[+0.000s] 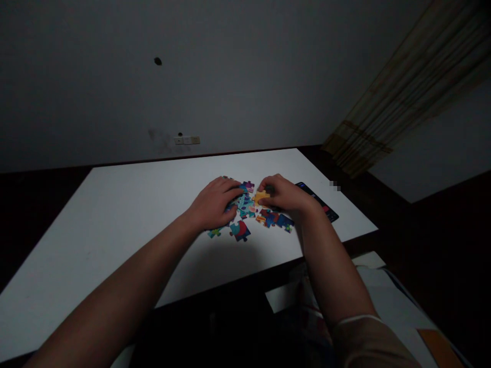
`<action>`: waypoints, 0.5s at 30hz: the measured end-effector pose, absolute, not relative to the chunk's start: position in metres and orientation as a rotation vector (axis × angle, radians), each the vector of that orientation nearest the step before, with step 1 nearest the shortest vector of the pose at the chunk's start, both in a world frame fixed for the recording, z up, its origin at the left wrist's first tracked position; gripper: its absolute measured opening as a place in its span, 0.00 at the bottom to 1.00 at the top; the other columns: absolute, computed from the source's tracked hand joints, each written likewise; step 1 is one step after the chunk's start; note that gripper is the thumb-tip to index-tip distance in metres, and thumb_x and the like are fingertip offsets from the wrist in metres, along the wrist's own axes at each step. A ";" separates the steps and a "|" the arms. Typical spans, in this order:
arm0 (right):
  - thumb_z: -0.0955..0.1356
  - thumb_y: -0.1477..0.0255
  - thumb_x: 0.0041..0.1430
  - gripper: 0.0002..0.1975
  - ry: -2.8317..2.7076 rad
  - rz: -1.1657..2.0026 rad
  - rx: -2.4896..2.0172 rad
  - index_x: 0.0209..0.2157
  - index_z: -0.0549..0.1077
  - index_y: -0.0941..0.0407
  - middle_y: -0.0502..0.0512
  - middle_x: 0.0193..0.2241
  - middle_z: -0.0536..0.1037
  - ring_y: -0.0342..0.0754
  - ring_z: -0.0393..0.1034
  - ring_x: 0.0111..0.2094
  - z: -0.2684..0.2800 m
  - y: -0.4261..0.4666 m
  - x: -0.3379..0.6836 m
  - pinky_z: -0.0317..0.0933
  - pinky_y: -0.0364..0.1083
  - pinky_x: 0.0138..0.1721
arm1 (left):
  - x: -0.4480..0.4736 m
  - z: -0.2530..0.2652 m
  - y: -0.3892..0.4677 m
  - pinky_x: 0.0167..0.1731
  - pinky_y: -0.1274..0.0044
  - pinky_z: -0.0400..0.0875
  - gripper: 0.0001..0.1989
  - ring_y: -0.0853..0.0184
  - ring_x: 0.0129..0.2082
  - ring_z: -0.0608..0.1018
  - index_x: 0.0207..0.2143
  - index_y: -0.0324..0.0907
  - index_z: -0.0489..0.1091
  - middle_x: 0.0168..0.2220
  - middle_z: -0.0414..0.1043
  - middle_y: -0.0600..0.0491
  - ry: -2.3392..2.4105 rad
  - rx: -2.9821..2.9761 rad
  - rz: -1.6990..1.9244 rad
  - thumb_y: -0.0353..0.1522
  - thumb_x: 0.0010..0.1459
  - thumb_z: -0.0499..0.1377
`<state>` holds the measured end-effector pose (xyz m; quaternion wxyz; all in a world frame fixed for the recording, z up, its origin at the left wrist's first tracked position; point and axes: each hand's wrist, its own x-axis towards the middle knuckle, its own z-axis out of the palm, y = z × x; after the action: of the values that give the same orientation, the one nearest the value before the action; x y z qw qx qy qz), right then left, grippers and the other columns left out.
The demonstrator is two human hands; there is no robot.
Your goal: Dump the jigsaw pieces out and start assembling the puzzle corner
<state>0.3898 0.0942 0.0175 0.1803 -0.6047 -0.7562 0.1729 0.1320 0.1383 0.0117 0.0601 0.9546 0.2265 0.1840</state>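
Colourful jigsaw puzzle pieces (245,204) lie in a cluster on the white table, several of them apparently joined. My left hand (217,203) rests over the left part of the cluster, fingers spread, covering some pieces. Between the thumb and fingers of my right hand (282,194) is a yellow puzzle piece (261,197), held at the cluster's right side. Nearer to me lies a red and teal piece (240,231), with a green piece (214,232) to its left. A dark blue piece (285,222) sits below my right hand.
A dark phone with a lit screen (322,202) lies on the table (126,204) to the right of my right hand. Behind the table is a wall with sockets (186,140). A curtain (368,128) hangs at the right. Papers (387,291) lie below the table's right front edge.
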 end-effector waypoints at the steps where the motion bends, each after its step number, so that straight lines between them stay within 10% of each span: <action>1: 0.70 0.66 0.53 0.09 -2.070 0.526 -1.706 0.37 0.72 0.50 0.53 0.37 0.75 0.51 0.68 0.40 0.018 0.094 0.390 0.64 0.50 0.43 | 0.133 0.011 0.137 0.61 0.56 0.52 0.27 0.55 0.59 0.63 0.58 0.52 0.60 0.60 0.61 0.52 0.670 2.898 0.544 0.35 0.55 0.55; 10: 0.68 0.65 0.53 0.07 -2.063 0.776 -1.558 0.34 0.76 0.49 0.50 0.34 0.78 0.49 0.72 0.35 0.024 0.092 0.390 0.65 0.49 0.38 | 0.143 0.003 0.133 0.62 0.57 0.49 0.27 0.52 0.63 0.57 0.59 0.48 0.60 0.63 0.55 0.49 0.659 2.960 0.447 0.42 0.58 0.54; 15: 0.58 0.71 0.59 0.16 -1.659 0.246 -1.713 0.42 0.74 0.50 0.52 0.35 0.78 0.51 0.72 0.38 0.020 0.099 0.405 0.64 0.50 0.41 | 0.144 0.003 0.133 0.62 0.58 0.50 0.24 0.52 0.63 0.57 0.57 0.47 0.63 0.64 0.55 0.49 0.649 2.961 0.433 0.42 0.59 0.53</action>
<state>0.4045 0.0991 0.0203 0.3635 -0.6657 -0.6446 0.0957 0.1444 0.1331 0.0033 0.0398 0.9663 0.2116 0.1412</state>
